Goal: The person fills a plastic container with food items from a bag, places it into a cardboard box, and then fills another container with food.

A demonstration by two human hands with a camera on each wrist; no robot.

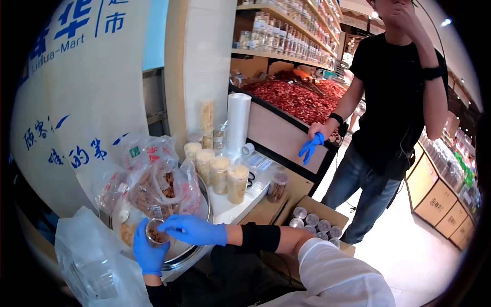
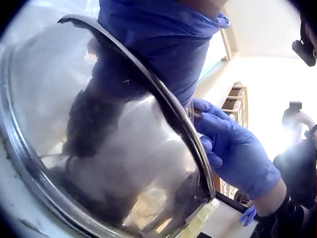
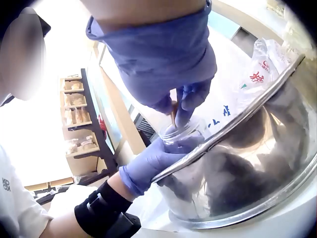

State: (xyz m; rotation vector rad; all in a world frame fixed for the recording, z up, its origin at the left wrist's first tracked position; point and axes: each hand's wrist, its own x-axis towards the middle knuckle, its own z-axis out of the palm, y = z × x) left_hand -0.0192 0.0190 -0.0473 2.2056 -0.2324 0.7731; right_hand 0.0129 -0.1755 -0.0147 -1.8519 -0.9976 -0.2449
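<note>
My left hand (image 1: 149, 253), in a blue glove, grips a clear jar (image 3: 181, 133) with brown pieces inside, at the near rim of a large steel basin (image 3: 237, 168). Gloved as well, my right hand (image 1: 197, 230) has its fingers at the jar's mouth. A slim brown piece (image 3: 174, 111) is pinched between finger and thumb there, pointing down into the jar. Inside the basin sits an open plastic bag (image 1: 186, 189) of brown sticks. The left wrist view mostly shows the basin's shiny side, with the jar largely hidden.
Several filled jars (image 1: 220, 174) stand on the white table behind the basin, near a plastic roll (image 1: 239, 123). A single jar (image 1: 277, 187) of brown pieces is farther right. A carton (image 1: 327, 210) holds lidded jars. One person (image 1: 388, 102) stands at the right.
</note>
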